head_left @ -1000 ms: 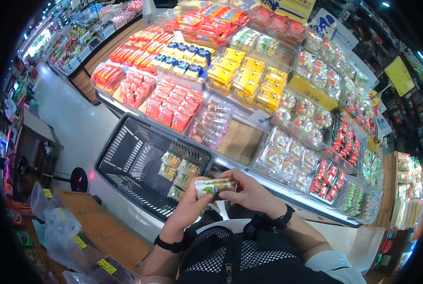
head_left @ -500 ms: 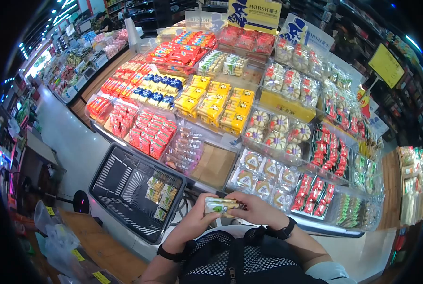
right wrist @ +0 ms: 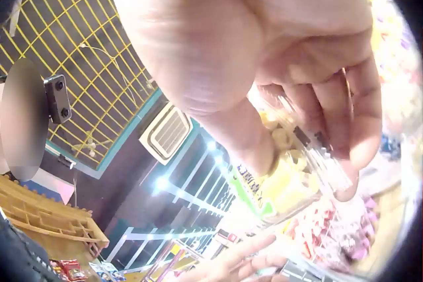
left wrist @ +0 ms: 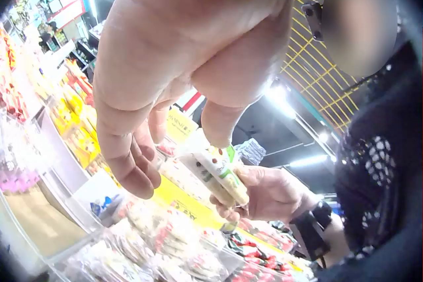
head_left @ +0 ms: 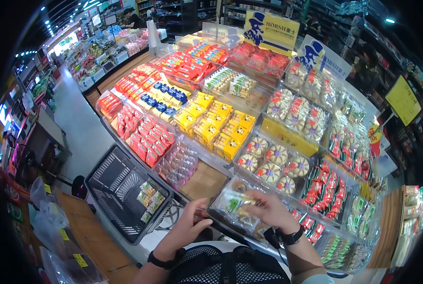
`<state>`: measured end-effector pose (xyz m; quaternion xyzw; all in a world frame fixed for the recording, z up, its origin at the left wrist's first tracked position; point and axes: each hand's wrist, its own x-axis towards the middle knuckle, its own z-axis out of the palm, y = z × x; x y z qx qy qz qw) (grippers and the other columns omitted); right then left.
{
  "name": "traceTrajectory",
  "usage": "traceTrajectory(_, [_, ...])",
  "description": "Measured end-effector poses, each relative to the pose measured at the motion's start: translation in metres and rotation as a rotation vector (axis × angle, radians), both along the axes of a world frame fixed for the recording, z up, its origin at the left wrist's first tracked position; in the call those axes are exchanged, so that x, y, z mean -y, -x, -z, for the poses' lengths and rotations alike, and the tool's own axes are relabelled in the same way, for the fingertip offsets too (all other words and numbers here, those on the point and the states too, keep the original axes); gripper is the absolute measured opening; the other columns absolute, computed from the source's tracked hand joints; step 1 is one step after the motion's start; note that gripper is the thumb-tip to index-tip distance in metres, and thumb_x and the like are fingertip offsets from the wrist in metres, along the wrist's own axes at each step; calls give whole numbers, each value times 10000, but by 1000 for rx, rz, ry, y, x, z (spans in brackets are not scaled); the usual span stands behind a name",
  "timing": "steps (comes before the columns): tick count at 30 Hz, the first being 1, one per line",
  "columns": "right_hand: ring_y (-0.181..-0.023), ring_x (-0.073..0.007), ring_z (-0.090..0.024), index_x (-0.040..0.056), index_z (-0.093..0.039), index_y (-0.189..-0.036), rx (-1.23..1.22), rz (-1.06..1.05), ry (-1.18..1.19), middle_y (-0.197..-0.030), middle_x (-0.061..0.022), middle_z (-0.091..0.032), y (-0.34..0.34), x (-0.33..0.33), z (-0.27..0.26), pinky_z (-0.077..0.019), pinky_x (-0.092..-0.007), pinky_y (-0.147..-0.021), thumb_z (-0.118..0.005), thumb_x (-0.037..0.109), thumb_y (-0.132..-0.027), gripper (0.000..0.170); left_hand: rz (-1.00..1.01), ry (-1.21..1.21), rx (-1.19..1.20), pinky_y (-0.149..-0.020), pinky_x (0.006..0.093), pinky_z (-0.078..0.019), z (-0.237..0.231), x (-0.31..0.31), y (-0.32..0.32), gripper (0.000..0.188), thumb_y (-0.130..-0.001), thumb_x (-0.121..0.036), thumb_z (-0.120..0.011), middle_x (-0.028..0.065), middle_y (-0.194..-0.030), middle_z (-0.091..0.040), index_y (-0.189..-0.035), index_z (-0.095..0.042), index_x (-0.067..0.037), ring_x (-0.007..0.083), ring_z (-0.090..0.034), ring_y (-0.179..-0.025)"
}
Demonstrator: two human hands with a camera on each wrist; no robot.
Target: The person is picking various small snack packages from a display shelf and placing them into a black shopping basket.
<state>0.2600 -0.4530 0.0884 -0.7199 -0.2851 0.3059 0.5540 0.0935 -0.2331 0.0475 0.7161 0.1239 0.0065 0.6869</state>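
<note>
In the head view my right hand [head_left: 272, 210] pinches a clear-wrapped snack pack [head_left: 231, 202] with white and green print, over the front of the display. Pale yellow sticks show through its wrapper, as the pack [right wrist: 291, 189] in the right wrist view makes plain; thumb and fingers [right wrist: 357, 117] are on either side of it. My left hand [head_left: 187, 228] is just left of the pack, its fingers loosely bent with nothing in them. The left wrist view has the left hand [left wrist: 192, 44] close in front, apart from the right hand [left wrist: 274, 193]. Similar packs [head_left: 150, 199] lie in the grey shopping basket [head_left: 94, 187].
The display stand holds trays of yellow packs [head_left: 206, 123], red packs [head_left: 150, 142], round wrapped cakes [head_left: 268, 163] and purple-wrapped snacks [head_left: 178, 165]. Beside these is a bare brown tray bottom [head_left: 204, 182]. A wooden counter [head_left: 86, 227] with plastic bags stands at lower left.
Both hands held the pack earlier. Now the left hand has let go, and the right hand has carried the pack right and forward over the display. The head view has turned.
</note>
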Motion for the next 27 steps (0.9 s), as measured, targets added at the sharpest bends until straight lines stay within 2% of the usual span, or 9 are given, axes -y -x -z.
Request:
traceTrajectory(4, [-812,-60,-563,40,-628,-1182,226,192,-58,-944,-2,-634,-69,-19,-21,-466,-229,-701,-708,105,-867,331,-90,67,36,-901,340,-492,1,-35,-11,547,-878,-39,-643,118,-1233,-464,-1361,-386,-50,178,-543,-1046])
traceTrajectory(8, [-813,-63,-547,22,-635,-1137,230,341,-53,-924,-6,-631,-132,-57,-57,-460,-248,-701,-725,130,-845,324,-169,82,47,-854,283,-477,18,-79,-34,435,-905,-5,-589,56,-1161,-512,-1309,-441,-60,141,-544,-1016])
traceTrajectory(10, [-809,-96,-539,22,-643,-1105,513,422,-18,-909,-24,-609,-170,-80,-56,-452,-278,-712,-746,135,-807,336,-218,185,93,-847,286,-484,20,-102,-47,412,-907,-8,-589,47,-1140,-519,-1293,-455,-61,140,-552,-1002])
traceTrajectory(14, [-787,-171,-502,38,-661,-1092,683,506,75,-883,-53,-543,-232,-129,-46,-430,-303,-710,-766,139,-752,369,-394,258,89,-794,292,-508,22,-161,-66,298,-925,-35,-575,12,-1038,-550,-1216,-515,-69,129,-581,-922])
traceTrajectory(19, [-774,-192,-536,17,-650,-1124,612,557,269,-837,-79,-569,-306,-177,-6,-454,-329,-679,-802,152,-706,464,-673,321,134,-699,265,-481,37,-234,-71,157,-947,-84,-565,11,-939,-568,-1103,-555,-72,118,-581,-822])
traceTrajectory(21, [-765,-202,-567,-9,-643,-1124,351,562,301,-845,-92,-606,-318,-194,2,-473,-347,-673,-811,152,-696,487,-770,358,125,-696,261,-472,57,-262,-64,145,-950,-98,-569,-6,-905,-572,-1095,-560,-87,103,-575,-811])
traceTrajectory(23, [-802,-195,-613,-33,-639,-1121,359,538,336,-883,-92,-631,-345,-199,29,-489,-334,-700,-819,155,-685,507,-870,370,87,-707,253,-468,69,-279,-60,130,-955,-111,-570,-21,-882,-574,-1084,-566,-94,89,-570,-806])
traceTrajectory(26, [-771,-185,-650,-64,-616,-1079,426,534,443,-882,-92,-638,-360,-214,42,-529,-312,-669,-820,136,-679,492,-884,422,84,-718,250,-466,76,-288,-57,116,-960,-122,-570,-27,-887,-574,-1074,-570,-102,83,-566,-806])
traceTrajectory(27, [-677,-171,-629,-70,-585,-1057,353,579,433,-834,-86,-613,-353,-224,32,-524,-299,-593,-807,98,-706,448,-874,434,91,-719,251,-467,78,-288,-56,114,-961,-123,-570,-28,-885,-572,-1073,-570,-104,82,-565,-808])
